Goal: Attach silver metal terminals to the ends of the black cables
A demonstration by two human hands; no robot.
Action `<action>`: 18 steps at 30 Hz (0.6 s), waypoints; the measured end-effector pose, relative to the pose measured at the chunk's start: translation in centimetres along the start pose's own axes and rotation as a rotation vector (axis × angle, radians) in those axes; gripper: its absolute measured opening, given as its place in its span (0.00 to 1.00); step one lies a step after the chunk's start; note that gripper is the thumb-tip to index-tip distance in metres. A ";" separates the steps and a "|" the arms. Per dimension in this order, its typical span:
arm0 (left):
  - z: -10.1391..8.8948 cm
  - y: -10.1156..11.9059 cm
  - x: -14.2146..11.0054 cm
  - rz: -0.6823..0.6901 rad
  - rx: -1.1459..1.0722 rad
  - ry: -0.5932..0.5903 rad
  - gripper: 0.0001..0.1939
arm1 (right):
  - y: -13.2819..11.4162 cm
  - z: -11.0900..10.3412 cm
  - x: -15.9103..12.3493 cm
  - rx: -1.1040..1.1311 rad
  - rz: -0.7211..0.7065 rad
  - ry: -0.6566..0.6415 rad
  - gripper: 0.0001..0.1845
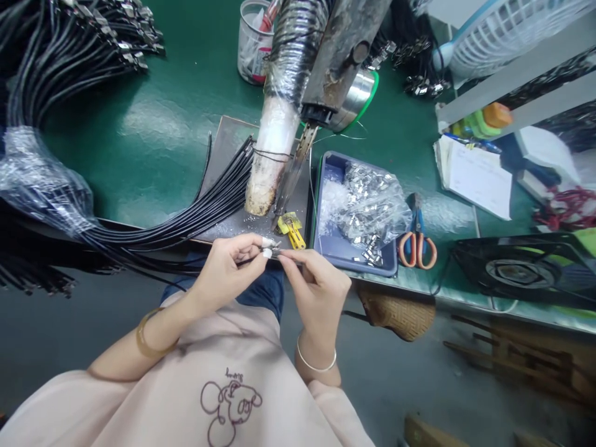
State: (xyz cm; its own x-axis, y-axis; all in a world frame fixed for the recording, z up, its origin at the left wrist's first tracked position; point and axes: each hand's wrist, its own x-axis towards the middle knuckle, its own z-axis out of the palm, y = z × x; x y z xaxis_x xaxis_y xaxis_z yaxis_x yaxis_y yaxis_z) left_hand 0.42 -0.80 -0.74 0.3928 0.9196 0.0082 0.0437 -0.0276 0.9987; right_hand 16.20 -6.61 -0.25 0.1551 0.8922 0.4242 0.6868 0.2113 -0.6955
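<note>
My left hand (pixel 237 264) is closed in a pinch, with white covers on its thumb and index fingertip. Between those tips sits a small metal connector (pixel 274 248), mostly hidden by the fingers. My right hand (pixel 319 279) pinches from the other side, its thumb and index finger meeting at a thin dark piece by the connector. Just beyond the fingertips lies a small yellow tool (pixel 294 233). Black cables (pixel 186 223) run in a bundle from the left, their ends on a grey board (pixel 228 139). A soldering iron (pixel 298 167) points down above the board.
A white-ended hose (pixel 270 155) hangs beside the iron. A blue tray (pixel 356 264) holds bagged metal connectors, with orange-handled cutters (pixel 418 239) to its right. Behind stand a solder spool (pixel 356 99) and a plastic cup (pixel 249 46). A black fan (pixel 526 270) sits at the right.
</note>
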 end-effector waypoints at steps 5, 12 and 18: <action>0.1 -0.6 -0.6 0.293 0.308 0.100 0.08 | -0.2 0.6 0.2 -0.070 -0.063 -0.044 0.07; -0.2 -0.5 -0.9 0.334 0.260 0.081 0.08 | -0.5 0.6 0.4 0.016 -0.011 -0.065 0.09; -0.4 0.3 -0.7 0.048 -0.048 -0.017 0.05 | -0.4 -0.1 0.5 0.332 0.160 -0.007 0.11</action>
State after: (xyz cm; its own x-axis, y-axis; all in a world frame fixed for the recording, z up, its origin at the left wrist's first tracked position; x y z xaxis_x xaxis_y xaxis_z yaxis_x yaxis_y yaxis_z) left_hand -0.16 -1.26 -0.48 0.4093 0.9107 0.0556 -0.0191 -0.0524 0.9984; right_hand 16.10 -6.27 0.34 0.2361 0.9268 0.2921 0.3861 0.1864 -0.9035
